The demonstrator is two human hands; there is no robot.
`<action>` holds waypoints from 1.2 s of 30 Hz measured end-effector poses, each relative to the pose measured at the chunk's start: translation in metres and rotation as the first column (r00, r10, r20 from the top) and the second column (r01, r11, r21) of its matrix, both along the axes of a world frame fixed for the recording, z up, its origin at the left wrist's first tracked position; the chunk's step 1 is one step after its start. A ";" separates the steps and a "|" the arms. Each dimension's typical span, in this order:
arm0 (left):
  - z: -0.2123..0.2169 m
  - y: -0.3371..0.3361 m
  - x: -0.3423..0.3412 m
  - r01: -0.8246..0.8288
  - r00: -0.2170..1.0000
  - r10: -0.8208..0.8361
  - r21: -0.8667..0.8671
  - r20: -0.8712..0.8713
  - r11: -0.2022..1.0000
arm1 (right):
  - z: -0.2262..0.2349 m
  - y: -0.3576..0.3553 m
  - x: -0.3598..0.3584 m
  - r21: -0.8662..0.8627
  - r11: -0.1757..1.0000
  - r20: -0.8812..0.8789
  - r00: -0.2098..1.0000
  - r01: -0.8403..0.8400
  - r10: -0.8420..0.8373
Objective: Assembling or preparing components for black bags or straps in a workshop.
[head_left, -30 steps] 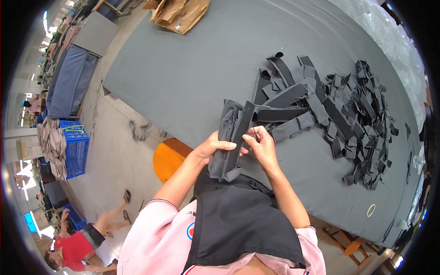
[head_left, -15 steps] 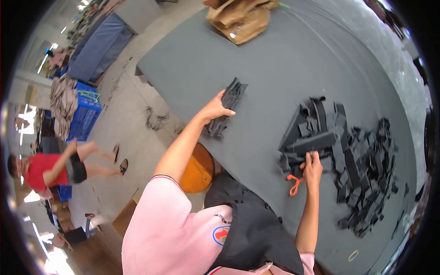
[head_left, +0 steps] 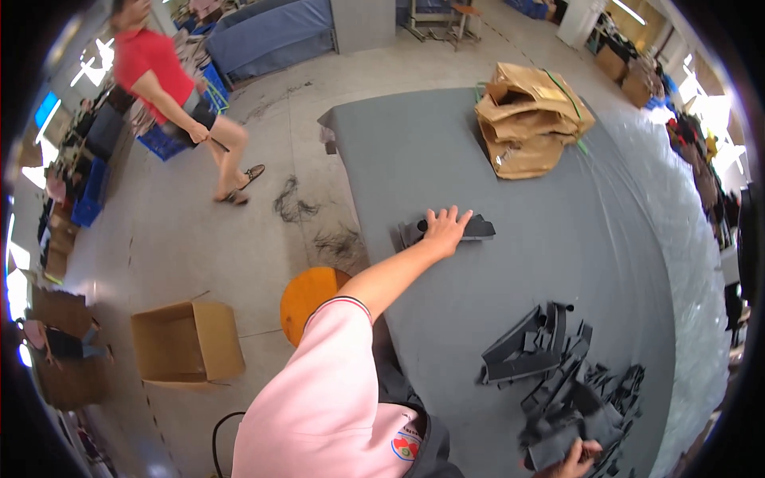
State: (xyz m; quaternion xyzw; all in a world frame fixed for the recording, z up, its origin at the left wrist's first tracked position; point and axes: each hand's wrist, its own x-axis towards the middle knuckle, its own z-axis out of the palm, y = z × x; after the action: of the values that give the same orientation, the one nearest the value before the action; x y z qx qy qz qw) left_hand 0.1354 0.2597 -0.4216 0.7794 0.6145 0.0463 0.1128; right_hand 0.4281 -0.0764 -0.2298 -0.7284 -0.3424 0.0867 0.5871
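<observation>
Grey cutting table (head_left: 510,159): left hand (head_left: 444,231) now flat, fingers spread, on the moved small dark strip stack (head_left: 446,232) at far-left; right hand (head_left: 575,462) clutches pieces in the loose pile (head_left: 558,374).

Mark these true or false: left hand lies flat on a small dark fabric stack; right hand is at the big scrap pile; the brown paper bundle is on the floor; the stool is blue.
1. Left hand lies flat on the small dark fabric stack: true.
2. Right hand is at the big scrap pile: true.
3. Brown paper bundle is on the floor: false, it sits on the grey table.
4. Stool is blue: false, orange.
</observation>
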 end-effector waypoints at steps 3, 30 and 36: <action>0.011 -0.004 -0.005 -0.048 0.998 0.049 0.041 -0.034 0.998 | 0.035 0.002 -0.003 0.148 0.986 0.161 0.981 0.080 -0.103; -0.007 -0.200 -0.022 0.333 0.858 -0.381 0.192 0.345 0.923 | -0.056 0.044 -0.041 -0.201 0.977 0.146 0.984 -0.074 0.105; -0.012 -0.197 -0.015 0.359 0.859 -0.414 0.222 0.302 0.907 | -0.056 0.051 -0.052 -0.286 0.958 0.092 0.994 -0.036 0.065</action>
State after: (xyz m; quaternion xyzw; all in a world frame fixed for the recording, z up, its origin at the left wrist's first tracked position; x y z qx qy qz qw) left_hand 0.1204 0.0622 -0.4339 0.8733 0.4105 0.2057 0.1627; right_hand 0.3757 -0.0256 -0.2859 -0.7995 -0.3741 0.1130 0.4562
